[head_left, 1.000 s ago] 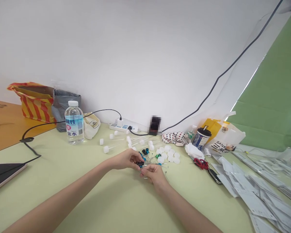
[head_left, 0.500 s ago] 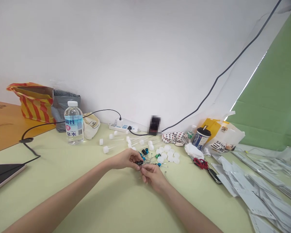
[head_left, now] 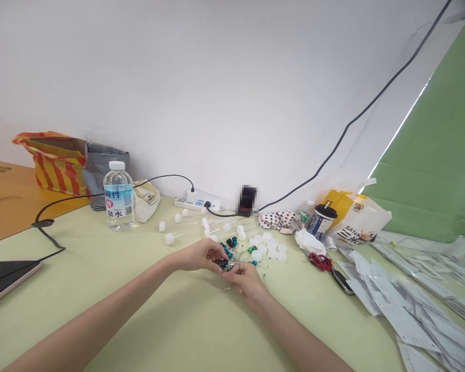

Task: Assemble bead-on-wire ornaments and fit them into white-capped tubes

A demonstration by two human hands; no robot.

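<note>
— As both hands are seen together above the counter (head_left: 170,325), what is recorded for the left hand (head_left: 203,256)?
— Its thumb and fingers are brought together on a small black component (head_left: 221,263), which is held just above the counter, at the near side of a loose pile.
— And the right hand (head_left: 248,280)?
— Its thumb and fingertips are drawn narrow on thin leads (head_left: 233,264), by which the gap to the black component is bridged. The exact grip is too small to be made out.
— How is the pile made up?
— Blue components (head_left: 234,241) and a green component (head_left: 252,249) are found there, with thin wires scattered among them. To the right, round white pieces (head_left: 272,246) are grouped close by.
— What is noted farther off?
— Clear tubes with white caps (head_left: 169,238) are strewn behind the left hand, and a power strip (head_left: 196,202) is placed by the wall. A water bottle (head_left: 118,206) is stood upright at the left. At the right, red-handled scissors (head_left: 320,261) are laid near a spread of white packets (head_left: 406,305).
</note>
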